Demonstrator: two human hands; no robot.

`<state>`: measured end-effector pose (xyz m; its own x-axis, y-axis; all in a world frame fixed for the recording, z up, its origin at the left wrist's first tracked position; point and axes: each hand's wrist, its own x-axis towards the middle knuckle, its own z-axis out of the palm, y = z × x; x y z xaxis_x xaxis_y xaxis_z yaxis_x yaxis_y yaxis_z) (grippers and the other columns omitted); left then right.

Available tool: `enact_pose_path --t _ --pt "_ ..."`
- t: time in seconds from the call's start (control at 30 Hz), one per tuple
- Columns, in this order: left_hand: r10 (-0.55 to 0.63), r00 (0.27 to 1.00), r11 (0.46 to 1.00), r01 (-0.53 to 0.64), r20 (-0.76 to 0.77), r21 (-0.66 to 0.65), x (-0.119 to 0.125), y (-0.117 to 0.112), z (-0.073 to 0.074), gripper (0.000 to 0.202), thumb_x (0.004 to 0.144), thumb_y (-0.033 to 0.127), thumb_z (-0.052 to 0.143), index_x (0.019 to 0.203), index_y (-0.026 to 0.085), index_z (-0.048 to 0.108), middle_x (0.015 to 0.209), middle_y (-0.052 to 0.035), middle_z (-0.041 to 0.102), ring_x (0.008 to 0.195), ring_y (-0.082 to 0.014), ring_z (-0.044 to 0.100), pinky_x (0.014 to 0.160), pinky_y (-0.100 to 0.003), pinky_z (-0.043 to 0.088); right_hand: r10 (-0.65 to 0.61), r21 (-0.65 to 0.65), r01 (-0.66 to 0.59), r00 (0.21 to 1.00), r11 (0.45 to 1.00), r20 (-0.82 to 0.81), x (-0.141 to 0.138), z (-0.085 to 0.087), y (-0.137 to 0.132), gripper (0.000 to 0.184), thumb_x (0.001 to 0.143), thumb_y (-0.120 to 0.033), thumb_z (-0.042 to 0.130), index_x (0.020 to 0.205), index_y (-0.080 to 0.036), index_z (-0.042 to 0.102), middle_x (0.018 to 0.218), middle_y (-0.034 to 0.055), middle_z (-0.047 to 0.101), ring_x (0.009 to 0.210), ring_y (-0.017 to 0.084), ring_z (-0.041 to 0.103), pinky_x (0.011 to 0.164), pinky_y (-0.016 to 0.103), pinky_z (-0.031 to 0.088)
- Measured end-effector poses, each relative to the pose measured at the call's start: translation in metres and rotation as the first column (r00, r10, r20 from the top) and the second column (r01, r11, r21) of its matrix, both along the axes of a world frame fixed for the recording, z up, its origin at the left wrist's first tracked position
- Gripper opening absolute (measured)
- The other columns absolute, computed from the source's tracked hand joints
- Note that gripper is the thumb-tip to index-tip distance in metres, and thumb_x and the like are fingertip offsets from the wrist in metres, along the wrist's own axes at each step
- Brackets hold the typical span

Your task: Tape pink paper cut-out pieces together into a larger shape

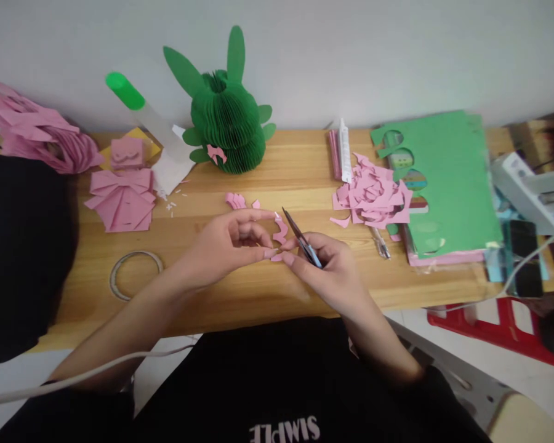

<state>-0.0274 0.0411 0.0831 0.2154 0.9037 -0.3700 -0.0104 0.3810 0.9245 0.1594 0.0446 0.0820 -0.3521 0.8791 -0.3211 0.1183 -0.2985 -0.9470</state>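
Observation:
My left hand pinches a small curved pink paper piece between thumb and fingertips above the wooden table. My right hand grips small scissors with a blue handle, blades pointing up and left beside the paper piece. Both hands meet at the table's middle front. A few small pink cut pieces lie just behind my left hand.
A green honeycomb paper figure stands at the back. A pile of pink scraps, a green paper stack and a pen lie to the right. Folded pink paper shapes, a tape ring and a green-capped tube sit left.

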Motion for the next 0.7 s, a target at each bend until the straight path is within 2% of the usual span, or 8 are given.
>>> enact_pose_path --t 0.2,0.37,0.47,0.6,0.7 --pt "-0.004 1.0 1.0 0.004 0.022 -0.03 0.004 0.0 0.003 0.042 0.067 0.021 0.078 0.106 0.015 0.063 0.07 0.0033 0.066 0.069 -0.0126 0.063 0.077 -0.031 0.051 -0.03 -0.084 0.029 1.0 0.996 -0.01 -0.005 0.006 0.004 0.03 0.063 -0.038 0.082 0.071 -0.019 0.06 0.052 -0.0087 0.046 0.045 0.006 0.035 0.043 0.022 0.03" --pt "-0.027 0.999 0.999 0.028 0.024 -0.036 0.004 0.0 0.002 0.041 0.067 0.022 0.078 0.104 0.016 0.062 0.071 0.0033 0.066 0.074 -0.0144 0.065 0.079 -0.031 0.052 0.024 -0.057 -0.025 1.0 0.998 -0.01 -0.004 0.002 0.004 0.023 0.068 -0.033 0.077 0.07 -0.019 0.06 0.055 -0.0068 0.05 0.046 0.007 0.037 0.045 0.021 0.032" --pt "-0.049 0.999 0.998 0.049 0.006 -0.041 0.002 0.0 0.001 0.044 0.068 0.023 0.077 0.109 0.015 0.061 0.073 0.0018 0.067 0.075 -0.0151 0.066 0.08 -0.032 0.052 0.058 -0.037 -0.058 0.998 0.998 -0.006 -0.002 -0.003 0.004 0.021 0.072 -0.034 0.075 0.07 -0.019 0.06 0.055 -0.0061 0.05 0.046 0.007 0.039 0.046 0.022 0.034" --pt "-0.083 0.996 0.995 0.085 -0.037 0.053 -0.001 -0.003 -0.005 0.047 0.072 0.024 0.075 0.115 0.016 0.059 0.08 -0.0023 0.072 0.077 -0.017 0.069 0.076 -0.032 0.054 0.06 -0.023 -0.06 0.998 0.998 0.03 0.003 -0.012 0.006 0.016 0.073 -0.032 0.07 0.069 -0.019 0.062 0.059 -0.0034 0.056 0.051 0.009 0.043 0.051 0.023 0.036" --pt "-0.019 0.971 0.978 0.067 -0.237 0.197 -0.005 -0.011 -0.018 0.045 0.078 0.027 0.072 0.12 0.017 0.058 0.088 -0.0052 0.075 0.082 -0.0191 0.071 0.075 -0.033 0.056 0.02 -0.046 -0.015 0.993 0.999 0.118 0.008 -0.025 0.008 0.016 0.071 -0.034 0.067 0.069 -0.018 0.064 0.063 -0.0011 0.059 0.056 0.011 0.046 0.055 0.025 0.037"
